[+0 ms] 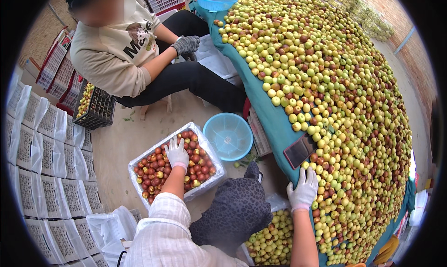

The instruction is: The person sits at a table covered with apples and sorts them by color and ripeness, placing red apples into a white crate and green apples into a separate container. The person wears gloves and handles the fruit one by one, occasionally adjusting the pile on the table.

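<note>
My left hand (pixel 177 153), in a white glove, lies palm down with spread fingers on red-brown jujubes (pixel 153 174). They fill a crate lined with white plastic (pixel 206 186) on the floor. On the edge of a teal cloth (pixel 265 108) rests my right hand (pixel 303 190), also gloved, thumb apart from the fingers. Its fingertips are beside a wide heap of green and brown jujubes (pixel 335 103) and just below a dark phone (pixel 299 151). What lies under either palm is hidden. Green jujubes (pixel 272 240) fill another lined container between my arms.
A blue plastic basin (pixel 227 137) stands beside the red jujubes. Across from me sits a person (pixel 115 50) in dark gloves. Stacked lined crates (pixel 52 165) line the left side, near a black crate of jujubes (pixel 94 104). Another blue basin (pixel 215 1) is at the far end.
</note>
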`<action>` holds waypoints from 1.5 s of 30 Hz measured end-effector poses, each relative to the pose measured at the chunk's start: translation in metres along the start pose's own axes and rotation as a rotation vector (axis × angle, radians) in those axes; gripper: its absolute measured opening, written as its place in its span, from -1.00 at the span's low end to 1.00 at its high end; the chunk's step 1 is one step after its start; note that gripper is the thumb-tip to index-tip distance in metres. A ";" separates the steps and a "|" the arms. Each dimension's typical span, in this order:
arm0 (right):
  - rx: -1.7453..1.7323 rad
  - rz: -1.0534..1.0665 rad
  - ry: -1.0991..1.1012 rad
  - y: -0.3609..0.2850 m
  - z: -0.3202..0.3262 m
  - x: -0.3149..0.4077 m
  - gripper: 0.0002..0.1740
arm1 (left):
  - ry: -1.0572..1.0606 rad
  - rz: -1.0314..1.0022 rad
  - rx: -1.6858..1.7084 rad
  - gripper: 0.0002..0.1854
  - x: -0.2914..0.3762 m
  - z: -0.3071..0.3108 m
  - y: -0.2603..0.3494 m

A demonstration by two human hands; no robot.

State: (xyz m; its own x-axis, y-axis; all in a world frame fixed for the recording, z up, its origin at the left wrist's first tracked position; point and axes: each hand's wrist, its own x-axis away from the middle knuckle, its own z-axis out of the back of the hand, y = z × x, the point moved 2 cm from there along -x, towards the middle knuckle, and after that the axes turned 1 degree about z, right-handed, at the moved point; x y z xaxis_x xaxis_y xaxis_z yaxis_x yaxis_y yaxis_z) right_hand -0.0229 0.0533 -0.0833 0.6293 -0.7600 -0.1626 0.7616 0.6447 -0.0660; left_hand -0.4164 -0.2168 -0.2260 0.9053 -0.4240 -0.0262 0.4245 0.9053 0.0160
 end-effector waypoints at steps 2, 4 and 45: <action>-0.004 0.010 0.008 0.000 0.000 0.000 -0.23 | 0.029 -0.075 0.001 -0.50 -0.002 -0.001 -0.003; -0.002 0.015 0.011 0.000 0.000 0.000 -0.23 | 0.048 -0.123 0.002 -0.50 -0.003 -0.001 -0.009; 0.050 -0.019 -0.079 0.001 -0.004 -0.001 -0.21 | -0.067 -0.050 -0.163 -0.25 -0.011 0.014 -0.003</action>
State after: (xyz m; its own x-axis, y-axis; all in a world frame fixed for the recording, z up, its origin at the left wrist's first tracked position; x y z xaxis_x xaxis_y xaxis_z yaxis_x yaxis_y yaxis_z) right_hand -0.0237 0.0554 -0.0873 0.6237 -0.7772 -0.0836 0.7788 0.6270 -0.0183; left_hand -0.4270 -0.2154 -0.2120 0.8844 -0.4646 0.0435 0.4657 0.8729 -0.1457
